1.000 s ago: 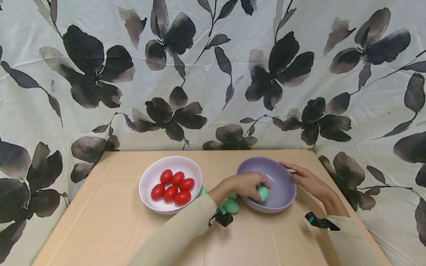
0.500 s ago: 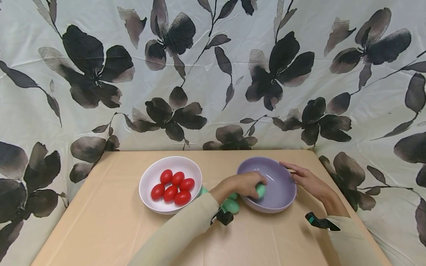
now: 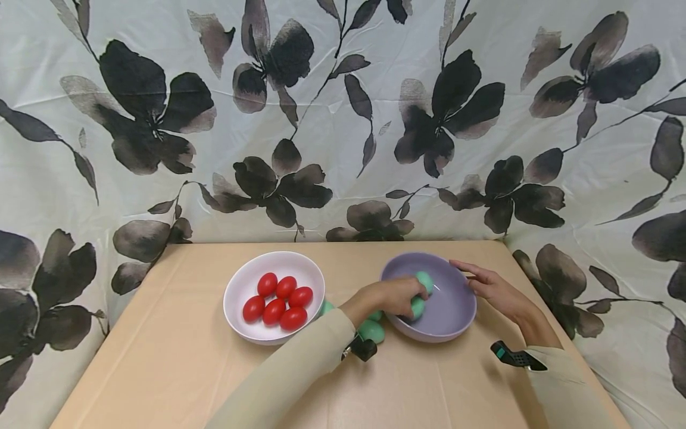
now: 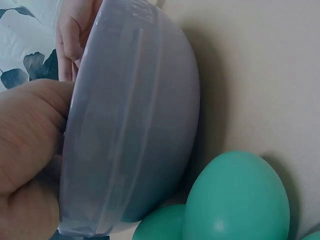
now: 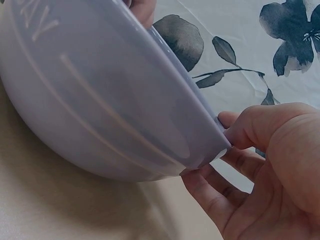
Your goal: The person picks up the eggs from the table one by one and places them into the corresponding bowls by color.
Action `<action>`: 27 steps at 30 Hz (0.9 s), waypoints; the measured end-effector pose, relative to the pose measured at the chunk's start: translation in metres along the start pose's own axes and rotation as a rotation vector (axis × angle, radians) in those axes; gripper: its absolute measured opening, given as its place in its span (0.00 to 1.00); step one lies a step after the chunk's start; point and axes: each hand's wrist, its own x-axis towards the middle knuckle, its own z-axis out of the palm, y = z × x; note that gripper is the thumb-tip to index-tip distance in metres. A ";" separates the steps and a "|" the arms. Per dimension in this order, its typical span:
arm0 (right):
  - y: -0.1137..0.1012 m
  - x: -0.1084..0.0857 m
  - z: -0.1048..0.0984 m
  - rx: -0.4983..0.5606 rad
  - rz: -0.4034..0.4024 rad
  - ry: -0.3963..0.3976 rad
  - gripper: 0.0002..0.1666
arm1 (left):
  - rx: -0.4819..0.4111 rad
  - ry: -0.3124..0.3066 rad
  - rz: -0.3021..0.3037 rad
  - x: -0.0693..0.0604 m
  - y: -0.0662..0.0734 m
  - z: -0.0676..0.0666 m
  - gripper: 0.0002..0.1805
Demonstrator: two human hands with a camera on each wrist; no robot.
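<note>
My left hand (image 3: 393, 297) reaches over the near-left rim of the purple bowl (image 3: 452, 304), fingers curled down at a green egg (image 3: 417, 307) that it grips. Another green egg (image 3: 425, 282) shows just beyond the fingertips inside the bowl. In the left wrist view the bowl wall (image 4: 130, 115) hides the fingertips. My right hand (image 3: 498, 293) holds the bowl's right rim; the right wrist view shows its thumb at the rim and fingers against the outside (image 5: 212, 197). Several green eggs (image 3: 371, 331) lie on the table left of the bowl, partly behind my left wrist.
A white bowl (image 3: 243, 326) with several red eggs (image 3: 274, 312) stands on the left of the table (image 3: 161, 333). More green (image 3: 326, 307) shows between the bowls, partly covered by my left forearm. A floral cloth (image 3: 343, 131) hangs behind the table.
A second green egg has come into view beyond the left fingers in the purple bowl. My left hand has shifted slightly left with the gripped egg. The right hand has stayed at the rim.
</note>
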 end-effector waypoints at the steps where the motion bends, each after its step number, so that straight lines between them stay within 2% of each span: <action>1: 0.000 0.000 0.000 0.002 -0.003 0.000 0.29 | 0.004 -0.001 -0.003 0.000 0.000 0.001 0.26; 10: 0.001 0.001 0.001 0.001 -0.004 -0.007 0.30 | 0.055 0.022 -0.024 -0.001 0.001 0.002 0.25; 15: 0.001 0.000 0.000 -0.005 -0.009 -0.001 0.30 | 0.008 0.049 -0.007 -0.009 -0.003 -0.005 0.27; 20: 0.000 0.000 0.000 0.005 -0.009 -0.009 0.30 | -0.036 0.093 0.044 -0.019 -0.011 -0.013 0.28; 23: 0.000 0.001 0.001 0.005 -0.004 -0.009 0.30 | -0.094 0.131 0.062 -0.026 -0.018 -0.020 0.28; 27: -0.001 0.000 0.001 -0.008 0.008 0.004 0.31 | -0.196 0.185 0.058 -0.037 -0.027 -0.030 0.26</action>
